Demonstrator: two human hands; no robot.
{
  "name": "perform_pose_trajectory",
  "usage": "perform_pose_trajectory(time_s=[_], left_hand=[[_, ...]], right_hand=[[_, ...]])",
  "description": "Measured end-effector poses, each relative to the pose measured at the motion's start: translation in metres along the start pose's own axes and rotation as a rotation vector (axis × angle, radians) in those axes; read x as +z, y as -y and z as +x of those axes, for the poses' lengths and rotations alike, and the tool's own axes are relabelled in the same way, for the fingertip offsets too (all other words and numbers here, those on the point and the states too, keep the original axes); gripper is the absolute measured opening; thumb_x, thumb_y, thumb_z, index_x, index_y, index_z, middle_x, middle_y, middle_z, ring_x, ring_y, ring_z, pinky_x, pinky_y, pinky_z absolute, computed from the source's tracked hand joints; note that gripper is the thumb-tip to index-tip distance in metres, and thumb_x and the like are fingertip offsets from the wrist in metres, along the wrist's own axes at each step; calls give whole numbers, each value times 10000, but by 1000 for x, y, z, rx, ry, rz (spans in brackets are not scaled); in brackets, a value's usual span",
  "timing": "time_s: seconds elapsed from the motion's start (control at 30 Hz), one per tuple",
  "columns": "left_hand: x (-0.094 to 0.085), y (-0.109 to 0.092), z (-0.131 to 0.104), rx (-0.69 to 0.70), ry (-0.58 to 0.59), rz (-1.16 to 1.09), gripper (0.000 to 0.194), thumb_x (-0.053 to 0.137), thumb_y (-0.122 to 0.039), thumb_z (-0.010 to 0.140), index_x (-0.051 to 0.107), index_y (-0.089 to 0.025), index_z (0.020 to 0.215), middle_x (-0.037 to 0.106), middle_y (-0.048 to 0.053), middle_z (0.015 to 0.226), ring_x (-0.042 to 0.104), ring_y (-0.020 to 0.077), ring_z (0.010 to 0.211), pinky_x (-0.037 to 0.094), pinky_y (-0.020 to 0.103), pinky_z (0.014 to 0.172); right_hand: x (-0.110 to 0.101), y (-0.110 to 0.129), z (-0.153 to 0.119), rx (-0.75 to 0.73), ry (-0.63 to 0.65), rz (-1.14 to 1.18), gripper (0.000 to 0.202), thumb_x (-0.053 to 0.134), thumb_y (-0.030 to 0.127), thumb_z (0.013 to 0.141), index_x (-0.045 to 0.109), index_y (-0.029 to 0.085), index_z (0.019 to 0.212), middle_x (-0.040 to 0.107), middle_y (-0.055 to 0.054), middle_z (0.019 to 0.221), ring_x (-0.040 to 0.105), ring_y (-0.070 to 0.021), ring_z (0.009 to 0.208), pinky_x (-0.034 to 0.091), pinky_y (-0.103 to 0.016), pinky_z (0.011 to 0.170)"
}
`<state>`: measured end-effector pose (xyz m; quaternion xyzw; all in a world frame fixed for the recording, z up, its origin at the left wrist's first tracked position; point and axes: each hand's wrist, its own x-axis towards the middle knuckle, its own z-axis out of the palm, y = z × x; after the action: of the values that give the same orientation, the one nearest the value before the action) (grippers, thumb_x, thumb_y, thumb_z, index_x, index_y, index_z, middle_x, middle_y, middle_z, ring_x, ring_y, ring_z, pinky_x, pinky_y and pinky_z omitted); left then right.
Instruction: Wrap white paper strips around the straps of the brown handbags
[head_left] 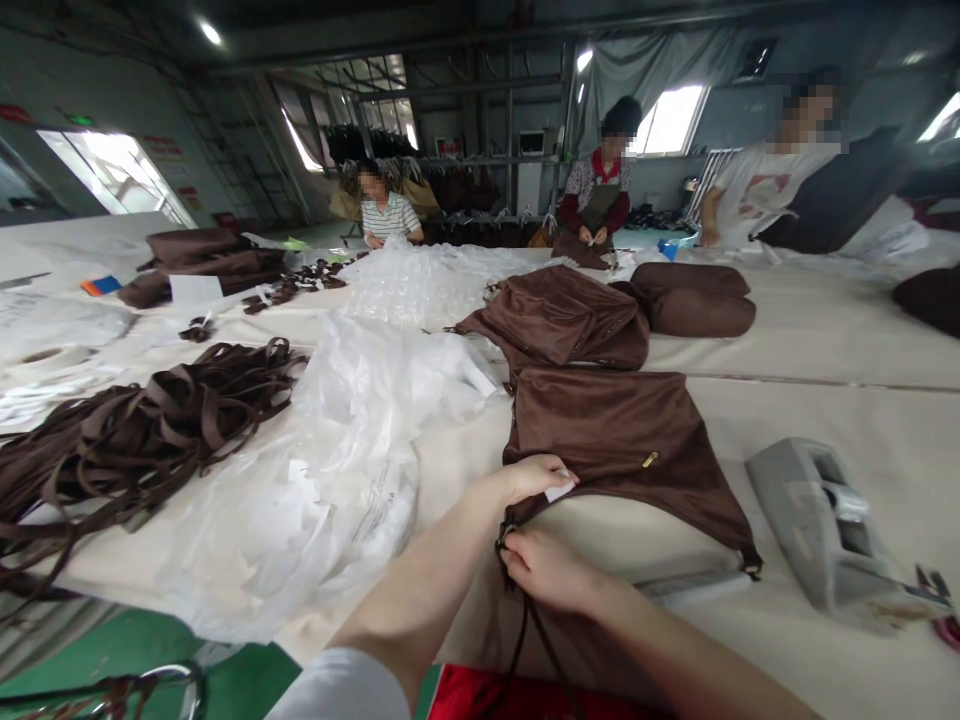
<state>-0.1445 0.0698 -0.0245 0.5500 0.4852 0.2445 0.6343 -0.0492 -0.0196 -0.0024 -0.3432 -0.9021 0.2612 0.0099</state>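
Observation:
A brown suede-like bag [607,420] lies flat on the table in front of me, with a small gold zipper pull [650,460] on its face. My left hand [534,480] rests at the bag's near-left edge, its thumb and fingers pinching a small white tag [559,488]. Just below it, my right hand [551,570] is closed around a thin dark cord [536,635] beside the bag's left corner ring. The cord's ends hang over the table edge. Fingertips of the right hand are partly hidden.
Left of me are clear plastic bags [337,480] and a heap of brown straps [172,420]. A tape dispenser [817,530] stands at right near pliers-like tool [934,590]. More brown bags [570,315] lie beyond. Several people work across the table.

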Motion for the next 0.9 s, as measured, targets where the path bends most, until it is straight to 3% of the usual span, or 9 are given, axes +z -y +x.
perform_pose_trajectory(time_s=[0.17, 0.3, 0.4, 0.5, 0.57, 0.67, 0.8, 0.9], left_hand=[[-4, -1, -18, 46, 13, 42, 368, 640, -287, 702, 637, -126, 1032, 655, 75, 1037, 572, 174, 898, 402, 293, 834], [-26, 4, -40, 36, 101, 9, 390, 710, -335, 654, 653, -135, 984, 646, 86, 1111, 563, 206, 998, 394, 300, 869], [-46, 7, -60, -2, 130, -20, 401, 711, -350, 661, 655, -128, 989, 648, 94, 1112, 573, 206, 984, 399, 302, 868], [-53, 4, -71, 6, 91, 48, 384, 694, -357, 686, 656, -138, 1000, 666, 70, 1052, 585, 187, 940, 410, 279, 837], [-45, -3, -68, 10, -11, 118, 327, 697, -357, 681, 658, -136, 918, 683, 49, 931, 597, 172, 856, 431, 256, 759], [-15, -23, -47, 29, -211, 128, 253, 673, -361, 706, 607, -135, 798, 664, 22, 728, 603, 139, 694, 444, 226, 627], [39, -46, -7, 20, -170, -29, 200, 607, -318, 781, 570, -145, 875, 667, 25, 705, 606, 108, 551, 461, 207, 514], [66, -43, 16, 8, -298, -38, 119, 578, -245, 803, 564, -140, 858, 653, 16, 680, 599, 91, 522, 452, 177, 471]], right_hand=[[7, 14, -19, 13, -55, -24, 287, 364, 309, 907, 604, 152, 909, 684, -97, 835, 608, -186, 695, 315, -270, 556], [6, 33, -29, -83, -7, 58, 285, 421, 381, 888, 605, 171, 947, 693, -63, 847, 609, -165, 674, 300, -250, 512], [-25, 22, -42, -58, -39, 93, 296, 457, 434, 873, 637, 200, 866, 694, -29, 799, 607, -148, 671, 326, -236, 539], [-67, -26, -54, 272, -255, -22, 323, 415, 384, 899, 642, 183, 788, 694, -63, 788, 627, -173, 726, 370, -260, 630], [-84, -67, -56, 575, -355, -134, 327, 451, 404, 877, 643, 147, 815, 693, -121, 808, 645, -225, 792, 399, -290, 678], [-85, -114, -51, 814, -334, -155, 339, 528, 412, 820, 646, 104, 903, 690, -176, 912, 651, -275, 887, 436, -315, 724], [-68, -133, -43, 868, -302, -142, 293, 513, 347, 812, 658, 110, 903, 689, -191, 942, 658, -284, 897, 459, -331, 718], [-63, -133, -43, 843, -305, -163, 242, 483, 273, 821, 656, 120, 892, 688, -187, 950, 656, -277, 903, 456, -327, 719]])
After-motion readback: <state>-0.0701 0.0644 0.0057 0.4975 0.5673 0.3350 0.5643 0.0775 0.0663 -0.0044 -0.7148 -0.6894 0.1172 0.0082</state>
